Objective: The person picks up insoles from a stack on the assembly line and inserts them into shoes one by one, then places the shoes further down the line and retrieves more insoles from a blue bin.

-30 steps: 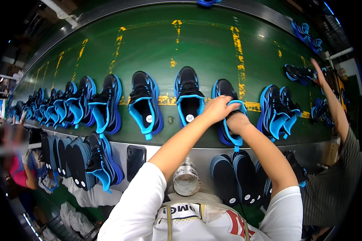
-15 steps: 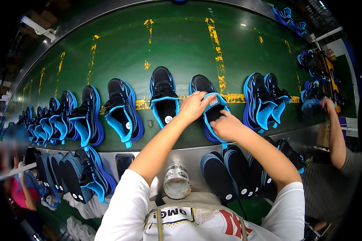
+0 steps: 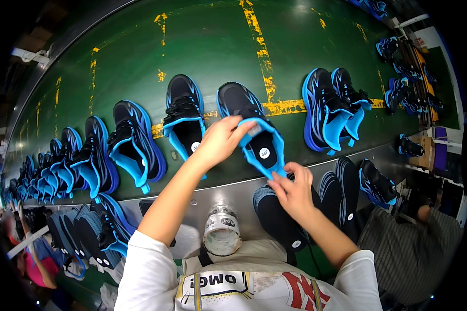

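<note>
A black running shoe with blue lining [image 3: 238, 101] lies toe-away on the green work surface [image 3: 213, 41], in front of me. My left hand [image 3: 222, 139] is closed on its tongue at the collar's left side. With bent fingers, my right hand [image 3: 294, 191] pinches the blue heel edge at the pull tab. Between my hands the shoe's mouth is spread, and a black insole with a round white sticker [image 3: 264, 153] lies inside. Directly left stands a similar shoe [image 3: 183, 103], its heel partly behind my left forearm.
More such shoes [image 3: 135, 137] form a row to the left; a pair [image 3: 324, 111] stands at right. Stacked black insoles [image 3: 275, 217] lie on the metal ledge near my right forearm, others [image 3: 85, 228] at lower left. A worn tin [image 3: 222, 236] stands before my body. A co-worker's striped sleeve [image 3: 441, 228] shows at right.
My right hand has come out of the shoe's mouth to its heel edge, and the stickered insole now shows inside. My left hand stays at the tongue. The whole view has shifted.
</note>
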Tool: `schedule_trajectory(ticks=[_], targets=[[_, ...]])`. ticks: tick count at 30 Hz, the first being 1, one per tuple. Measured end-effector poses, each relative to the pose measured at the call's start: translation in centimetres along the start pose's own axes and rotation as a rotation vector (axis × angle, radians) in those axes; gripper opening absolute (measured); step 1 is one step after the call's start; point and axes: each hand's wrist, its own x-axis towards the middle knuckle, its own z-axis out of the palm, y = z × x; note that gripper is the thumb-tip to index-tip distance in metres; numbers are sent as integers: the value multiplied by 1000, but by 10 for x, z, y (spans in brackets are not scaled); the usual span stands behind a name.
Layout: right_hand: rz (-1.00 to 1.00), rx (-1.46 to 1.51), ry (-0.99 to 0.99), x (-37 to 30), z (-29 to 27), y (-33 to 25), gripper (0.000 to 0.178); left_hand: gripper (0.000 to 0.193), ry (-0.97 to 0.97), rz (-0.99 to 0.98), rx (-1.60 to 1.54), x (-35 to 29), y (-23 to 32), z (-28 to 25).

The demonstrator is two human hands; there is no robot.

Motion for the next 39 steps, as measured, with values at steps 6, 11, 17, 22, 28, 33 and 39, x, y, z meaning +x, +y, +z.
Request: schedule_trajectory(ticks=[6, 11, 17, 22, 28, 33, 39], targets=[[69, -14, -33, -28, 7, -8, 23, 18, 10, -36, -21, -53, 30, -4], [206, -48, -176, -4, 10, -2, 20, 16, 310, 274, 180, -109, 52, 3], [397, 132, -288, 52, 3, -17, 53, 19, 79, 389, 448, -190, 39, 52], [285, 205, -180, 18, -20, -58, 57, 32, 117, 497, 605, -205, 15, 65], [246, 159, -180, -54, -39, -106, 38, 44, 341, 562, 561, -217, 3, 80], [71, 182, -186, -82, -55, -169, 26, 30, 639, 551, 802, -211, 2, 116], [-217, 295, -635, -82, -74, -228, 28, 36, 897, 465, 688, -194, 8, 123]])
